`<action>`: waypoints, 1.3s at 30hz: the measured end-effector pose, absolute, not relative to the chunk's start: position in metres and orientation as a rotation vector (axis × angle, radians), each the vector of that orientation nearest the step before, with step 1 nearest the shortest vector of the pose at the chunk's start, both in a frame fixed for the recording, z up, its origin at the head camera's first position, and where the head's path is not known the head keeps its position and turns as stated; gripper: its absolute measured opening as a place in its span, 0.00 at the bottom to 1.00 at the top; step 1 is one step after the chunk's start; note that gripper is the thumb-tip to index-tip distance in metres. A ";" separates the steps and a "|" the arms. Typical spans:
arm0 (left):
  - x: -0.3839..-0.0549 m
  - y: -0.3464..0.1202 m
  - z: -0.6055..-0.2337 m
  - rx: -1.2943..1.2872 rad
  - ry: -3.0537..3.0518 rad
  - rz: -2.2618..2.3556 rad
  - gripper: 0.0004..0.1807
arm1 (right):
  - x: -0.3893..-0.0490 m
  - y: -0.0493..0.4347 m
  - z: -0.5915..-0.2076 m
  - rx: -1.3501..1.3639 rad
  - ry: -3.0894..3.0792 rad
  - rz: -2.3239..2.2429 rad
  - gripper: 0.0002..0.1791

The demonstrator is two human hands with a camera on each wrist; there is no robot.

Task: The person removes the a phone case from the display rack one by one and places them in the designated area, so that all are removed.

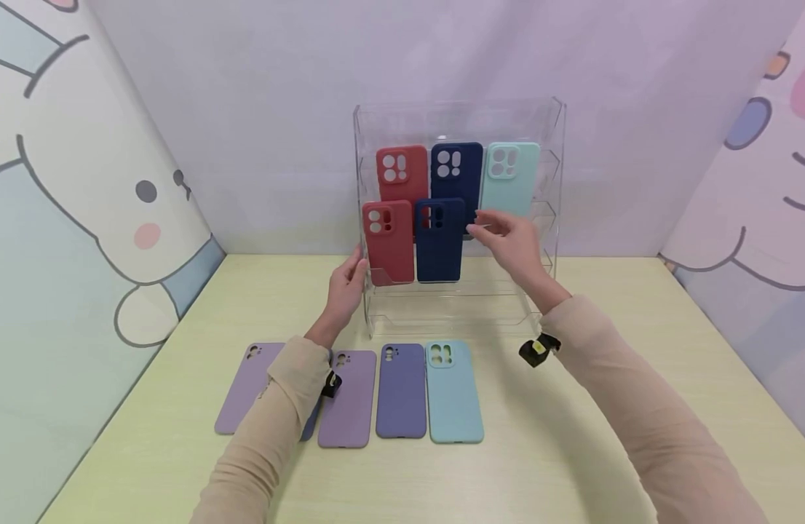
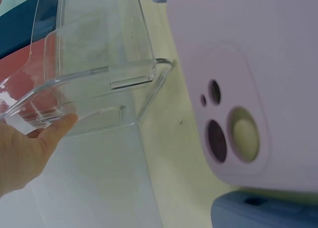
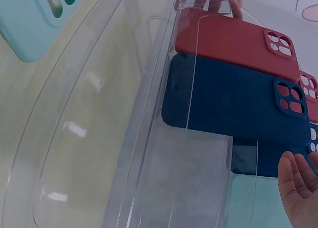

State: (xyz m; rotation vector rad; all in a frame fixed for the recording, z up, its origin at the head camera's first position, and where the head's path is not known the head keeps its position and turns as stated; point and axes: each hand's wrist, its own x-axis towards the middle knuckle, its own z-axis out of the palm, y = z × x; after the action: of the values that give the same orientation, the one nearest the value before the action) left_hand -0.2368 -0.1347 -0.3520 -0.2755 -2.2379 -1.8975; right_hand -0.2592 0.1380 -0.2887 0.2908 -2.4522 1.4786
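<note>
A clear tiered display rack (image 1: 455,306) stands upright on the table. In its upper tier stand a red phone case (image 1: 412,191), a navy phone case (image 1: 468,175) and a mint phone case (image 1: 522,191). One tier lower, a second red phone case (image 1: 391,255) and a second navy phone case (image 1: 439,251) stand side by side. My left hand (image 1: 346,289) holds the rack's left side, its thumb (image 2: 59,131) along the clear panel. Just right of the front navy case, my right hand (image 1: 512,244) hovers with loosely bent fingers (image 3: 293,176) and holds nothing.
Before the rack lie a light blue phone case (image 1: 456,400), a violet-blue phone case (image 1: 401,400) and two lilac phone cases, one (image 1: 346,411) beside my left sleeve, the other (image 1: 245,393) farther left. The sleeve partly covers another bluish case (image 1: 308,428).
</note>
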 end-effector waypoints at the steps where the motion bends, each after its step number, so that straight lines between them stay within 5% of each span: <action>1: -0.236 -0.134 -0.351 -0.271 -2.240 -1.899 0.24 | -0.261 0.137 -0.288 0.294 -2.445 1.474 0.26; 20: -0.250 -0.138 -0.370 -0.221 -2.251 -1.865 0.25 | -0.283 0.121 -0.279 0.348 -2.385 1.459 0.23; 39: -0.229 -0.132 -0.345 -0.267 -2.255 -1.866 0.24 | -0.285 0.115 -0.282 0.324 -2.330 1.461 0.16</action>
State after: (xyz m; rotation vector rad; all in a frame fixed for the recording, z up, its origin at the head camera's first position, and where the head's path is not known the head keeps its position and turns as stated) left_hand -0.2290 -0.1317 -0.3450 -0.2667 -2.2550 -1.8656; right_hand -0.2850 0.1148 -0.2819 0.3237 -2.3300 1.4610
